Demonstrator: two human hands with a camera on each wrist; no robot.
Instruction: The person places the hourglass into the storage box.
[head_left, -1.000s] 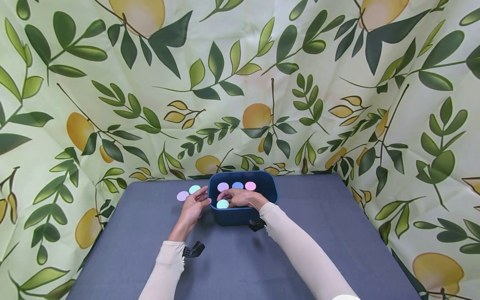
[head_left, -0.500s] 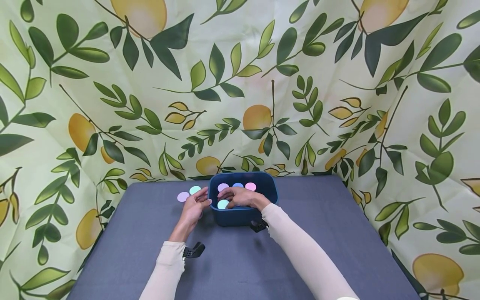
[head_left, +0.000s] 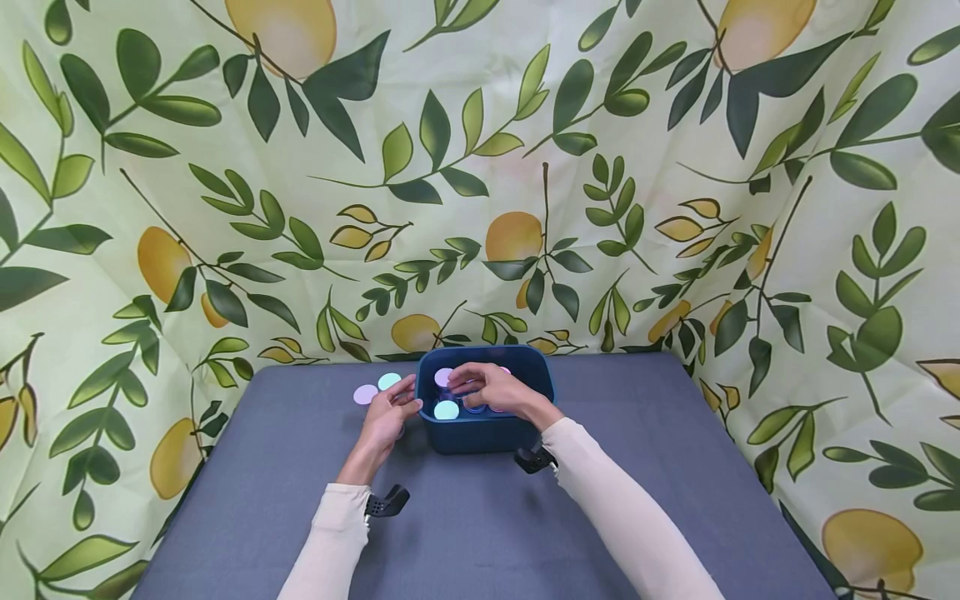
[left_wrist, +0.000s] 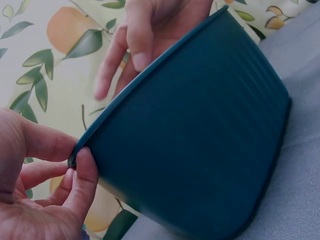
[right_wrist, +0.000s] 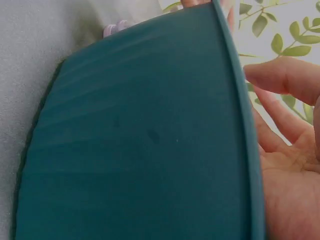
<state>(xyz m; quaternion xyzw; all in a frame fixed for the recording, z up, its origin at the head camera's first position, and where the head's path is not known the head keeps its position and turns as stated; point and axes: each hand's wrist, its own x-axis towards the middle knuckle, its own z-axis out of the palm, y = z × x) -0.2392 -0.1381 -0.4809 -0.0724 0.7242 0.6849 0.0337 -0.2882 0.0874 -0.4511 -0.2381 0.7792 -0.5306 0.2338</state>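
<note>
One dark blue bin (head_left: 480,435) stands toward the far edge of the grey table (head_left: 622,483), a mint-topped piece (head_left: 446,410) and a lilac-topped piece (head_left: 444,377) among its contents. At its left end the left hand (head_left: 384,417) pinches the rim; the right hand (head_left: 501,390) is over the bin, thumb and fingers apart. Two further round-topped pieces (head_left: 366,394) sit left of the bin, before a leaf-patterned cloth (head_left: 465,179).

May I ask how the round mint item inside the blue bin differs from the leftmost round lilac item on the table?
The mint item looks pale green, the lilac item pale purple. The mint item sits inside the bin, the lilac item on the table. Both look round.
</note>
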